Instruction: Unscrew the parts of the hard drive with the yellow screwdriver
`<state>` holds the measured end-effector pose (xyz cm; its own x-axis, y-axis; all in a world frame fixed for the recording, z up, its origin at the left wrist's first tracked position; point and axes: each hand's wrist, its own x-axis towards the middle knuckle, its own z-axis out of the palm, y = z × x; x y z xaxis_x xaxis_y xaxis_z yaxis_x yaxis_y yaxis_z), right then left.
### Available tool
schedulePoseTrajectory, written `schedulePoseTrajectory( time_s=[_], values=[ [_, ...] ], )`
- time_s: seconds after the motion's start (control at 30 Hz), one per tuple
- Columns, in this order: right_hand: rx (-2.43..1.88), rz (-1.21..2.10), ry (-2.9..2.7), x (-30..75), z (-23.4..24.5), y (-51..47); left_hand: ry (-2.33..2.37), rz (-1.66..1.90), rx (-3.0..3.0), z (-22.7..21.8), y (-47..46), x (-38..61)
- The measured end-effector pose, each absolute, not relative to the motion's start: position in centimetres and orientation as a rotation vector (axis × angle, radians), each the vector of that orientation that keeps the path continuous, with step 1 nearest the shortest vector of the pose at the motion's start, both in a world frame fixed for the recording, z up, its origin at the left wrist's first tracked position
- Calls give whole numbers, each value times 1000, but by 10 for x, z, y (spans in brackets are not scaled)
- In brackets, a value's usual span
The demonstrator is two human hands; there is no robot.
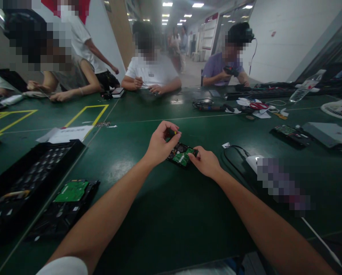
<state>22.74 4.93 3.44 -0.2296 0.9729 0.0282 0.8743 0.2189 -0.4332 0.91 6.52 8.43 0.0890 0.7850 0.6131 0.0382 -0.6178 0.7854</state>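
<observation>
A small hard drive (181,154) with a green circuit board facing up lies on the green table (165,214) in front of me. My left hand (161,142) hovers over its left end, fingers pinched round a thin tool with a yellow tip (175,132). My right hand (205,162) rests at the drive's right edge, fingers closed against it and holding it steady.
A black tray (25,183) and another drive with a green board (70,192) lie at the left. A black cable (234,156), scissors (258,105), parts and a water bottle (305,86) lie to the right. Several people sit working along the far side.
</observation>
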Motion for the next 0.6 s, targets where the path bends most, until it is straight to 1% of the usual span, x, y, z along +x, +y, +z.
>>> schedulePoseTrajectory(
  time_s=[0.17,0.43,0.6],
  values=[
    [-1751,472,-2189,227,34,49,896,1570,1824,85,62,9],
    [-1733,446,-2183,227,30,50,758,1421,1776,86,62,6],
    [-1716,450,-2186,228,29,51,735,1447,1687,89,66,2]
  ],
)
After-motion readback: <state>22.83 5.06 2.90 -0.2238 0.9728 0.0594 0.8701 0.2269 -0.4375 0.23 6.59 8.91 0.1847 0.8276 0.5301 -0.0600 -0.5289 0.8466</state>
